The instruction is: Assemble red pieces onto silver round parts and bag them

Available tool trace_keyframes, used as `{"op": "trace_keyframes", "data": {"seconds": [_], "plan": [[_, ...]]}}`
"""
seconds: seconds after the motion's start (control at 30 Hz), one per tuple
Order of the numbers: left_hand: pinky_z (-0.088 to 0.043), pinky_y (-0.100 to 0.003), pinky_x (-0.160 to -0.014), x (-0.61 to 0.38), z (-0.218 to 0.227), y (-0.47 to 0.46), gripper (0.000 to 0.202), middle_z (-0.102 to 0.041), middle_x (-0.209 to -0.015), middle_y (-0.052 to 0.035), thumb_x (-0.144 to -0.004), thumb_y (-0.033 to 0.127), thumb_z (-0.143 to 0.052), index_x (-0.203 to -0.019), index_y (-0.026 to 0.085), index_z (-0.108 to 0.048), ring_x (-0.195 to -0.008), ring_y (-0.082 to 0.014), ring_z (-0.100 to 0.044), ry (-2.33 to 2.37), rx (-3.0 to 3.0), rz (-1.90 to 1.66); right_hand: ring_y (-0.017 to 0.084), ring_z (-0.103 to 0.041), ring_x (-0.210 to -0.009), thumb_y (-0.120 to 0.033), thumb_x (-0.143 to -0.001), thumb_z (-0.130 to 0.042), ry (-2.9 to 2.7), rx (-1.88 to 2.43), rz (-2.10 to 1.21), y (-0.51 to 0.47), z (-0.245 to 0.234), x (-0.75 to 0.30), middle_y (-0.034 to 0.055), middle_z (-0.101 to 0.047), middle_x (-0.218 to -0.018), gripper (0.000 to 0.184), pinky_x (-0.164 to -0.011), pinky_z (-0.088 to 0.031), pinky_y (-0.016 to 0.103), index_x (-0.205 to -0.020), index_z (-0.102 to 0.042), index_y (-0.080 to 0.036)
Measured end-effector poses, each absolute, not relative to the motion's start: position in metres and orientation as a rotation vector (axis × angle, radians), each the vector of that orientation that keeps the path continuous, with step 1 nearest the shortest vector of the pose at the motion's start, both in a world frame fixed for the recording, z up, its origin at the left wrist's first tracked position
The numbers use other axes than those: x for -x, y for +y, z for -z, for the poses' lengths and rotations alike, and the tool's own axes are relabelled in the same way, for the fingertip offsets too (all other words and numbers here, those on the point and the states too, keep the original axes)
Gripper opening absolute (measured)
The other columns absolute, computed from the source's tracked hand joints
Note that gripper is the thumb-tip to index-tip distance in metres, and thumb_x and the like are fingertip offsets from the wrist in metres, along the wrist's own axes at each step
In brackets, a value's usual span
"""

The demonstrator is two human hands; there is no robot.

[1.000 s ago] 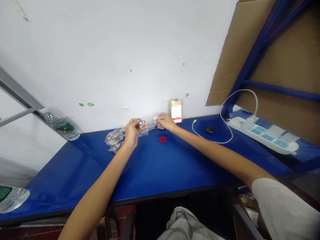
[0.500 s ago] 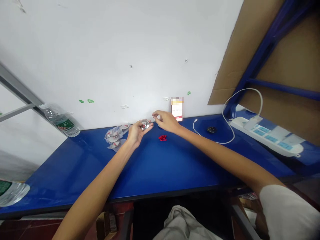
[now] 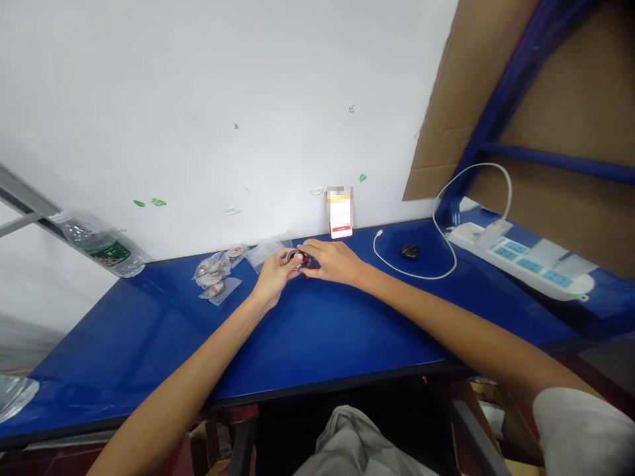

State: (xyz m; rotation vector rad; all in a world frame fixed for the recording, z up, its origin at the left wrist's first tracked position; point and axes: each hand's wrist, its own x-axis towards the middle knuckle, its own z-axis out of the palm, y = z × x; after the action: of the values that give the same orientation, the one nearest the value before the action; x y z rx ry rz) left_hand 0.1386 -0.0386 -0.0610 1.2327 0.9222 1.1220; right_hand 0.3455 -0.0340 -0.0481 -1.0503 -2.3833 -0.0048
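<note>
My left hand is closed around a small round shiny metal piece, with the thumb pressed over its face. My right hand meets it from the right, its fingertips curled in a pinch at the edge of the piece. A dark part shows between the two hands, but the fingers hide most of it. Bits of red string show just under the right fingertips. Left of my hands lie several small clear bags with round metal pieces in them. A flat clear plastic bag lies behind the left hand.
A lit phone leans on the wall behind my hands. To the right are a white cable, a black mouse-like object and a white power strip. A water bottle tilts at the left on the blue table.
My right hand has come down to the metal piece, and my left hand has turned from palm-up to closed around it. The red string is now mostly covered. The view has shifted slightly.
</note>
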Motion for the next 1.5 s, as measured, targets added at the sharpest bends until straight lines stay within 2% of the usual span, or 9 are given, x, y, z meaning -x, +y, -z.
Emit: {"op": "trace_keyframes", "data": {"seconds": [0.23,0.33,0.43,0.53,0.8,1.03,1.23,1.37,1.5], "plan": [[-0.062,-0.036,-0.096,-0.133,0.057,-0.03,0.027,-0.077,-0.108,-0.0105,-0.087,0.033,-0.087,-0.103,0.014,-0.075,-0.104,-0.0209,-0.073,0.844,-1.053,-1.103,0.024,-0.078,-0.098,-0.026,-0.084,-0.083,-2.169,0.912,-0.4,-0.022,0.052,-0.353,0.0078,-0.08,-0.119,0.043,-0.089,-0.063,0.035,-0.126,-0.076,-0.021],[-0.059,-0.027,-0.074,-0.131,0.05,-0.03,0.025,-0.073,-0.093,-0.0064,-0.083,0.033,-0.087,-0.093,0.014,-0.073,-0.083,-0.0163,-0.071,0.877,-1.028,-1.105,0.022,-0.081,-0.094,-0.028,-0.082,-0.083,-1.95,0.856,-0.727,-0.011,0.057,-0.355,0.0065,-0.082,-0.114,0.044,-0.091,-0.067,0.037,-0.125,-0.077,-0.02],[-0.041,-0.022,-0.05,-0.13,0.044,-0.034,0.03,-0.061,-0.073,-0.0001,-0.082,0.041,-0.087,-0.087,0.015,-0.071,-0.058,-0.0108,-0.058,0.939,-1.17,-1.014,0.025,-0.081,-0.106,-0.03,-0.082,-0.083,-1.796,0.795,-0.918,-0.009,0.059,-0.354,0.0066,-0.081,-0.121,0.051,-0.103,-0.066,0.043,-0.132,-0.074,-0.022],[-0.03,-0.022,-0.045,-0.132,0.043,-0.039,0.035,-0.052,-0.066,0.004,-0.082,0.046,-0.088,-0.087,0.017,-0.069,-0.049,-0.0081,-0.048,0.965,-1.243,-0.956,0.027,-0.079,-0.119,-0.028,-0.082,-0.084,-1.801,0.73,-0.963,-0.013,0.059,-0.352,0.0067,-0.079,-0.131,0.057,-0.113,-0.061,0.048,-0.137,-0.072,-0.024],[-0.026,-0.022,-0.048,-0.129,0.047,-0.036,0.04,-0.051,-0.059,0.0051,-0.084,0.052,-0.085,-0.101,0.017,-0.074,-0.049,-0.0082,-0.044,0.996,-1.321,-0.976,0.027,-0.078,-0.121,-0.025,-0.083,-0.081,-1.916,0.641,-0.92,-0.022,0.054,-0.349,0.0072,-0.076,-0.136,0.056,-0.114,-0.06,0.05,-0.138,-0.07,-0.025],[-0.028,-0.021,-0.046,-0.129,0.047,-0.033,0.024,-0.05,-0.056,0.0056,-0.082,0.039,-0.078,-0.088,0.017,-0.07,-0.047,-0.0077,-0.041,1.112,-1.5,-1.012,0.022,-0.077,-0.105,-0.019,-0.079,-0.081,-1.951,0.662,-0.708,-0.022,0.054,-0.347,0.0061,-0.079,-0.122,0.052,-0.103,-0.064,0.042,-0.129,-0.07,-0.023],[-0.026,-0.02,-0.044,-0.109,0.041,-0.012,0.024,-0.048,-0.057,0.0063,-0.081,0.04,-0.075,-0.084,0.017,-0.067,-0.046,-0.0075,-0.04,1.261,-1.402,-1.269,0.021,-0.079,-0.102,-0.024,-0.082,-0.082,-1.808,0.744,-0.795,0.009,0.065,-0.357,0.0091,-0.076,-0.13,0.052,-0.101,-0.065,0.04,-0.132,-0.067,-0.022],[-0.029,-0.02,-0.045,-0.103,0.038,-0.008,0.028,-0.05,-0.057,0.0057,-0.08,0.042,-0.076,-0.088,0.016,-0.07,-0.047,-0.008,-0.042,1.294,-1.426,-1.298,0.027,-0.078,-0.113,-0.026,-0.088,-0.08,-1.948,0.947,-0.463,0.031,0.078,-0.354,0.0111,-0.078,-0.127,0.039,-0.105,-0.062,0.043,-0.126,-0.074,-0.02],[-0.031,-0.02,-0.047,-0.11,0.037,-0.016,0.029,-0.053,-0.058,0.0046,-0.082,0.043,-0.076,-0.09,0.016,-0.072,-0.048,-0.0086,-0.043,1.278,-1.514,-1.222,0.032,-0.072,-0.128,-0.026,-0.099,-0.073,-2.156,1.158,-0.096,0.032,0.09,-0.347,0.0136,-0.072,-0.145,0.034,-0.112,-0.057,0.047,-0.132,-0.074,-0.021]]}}
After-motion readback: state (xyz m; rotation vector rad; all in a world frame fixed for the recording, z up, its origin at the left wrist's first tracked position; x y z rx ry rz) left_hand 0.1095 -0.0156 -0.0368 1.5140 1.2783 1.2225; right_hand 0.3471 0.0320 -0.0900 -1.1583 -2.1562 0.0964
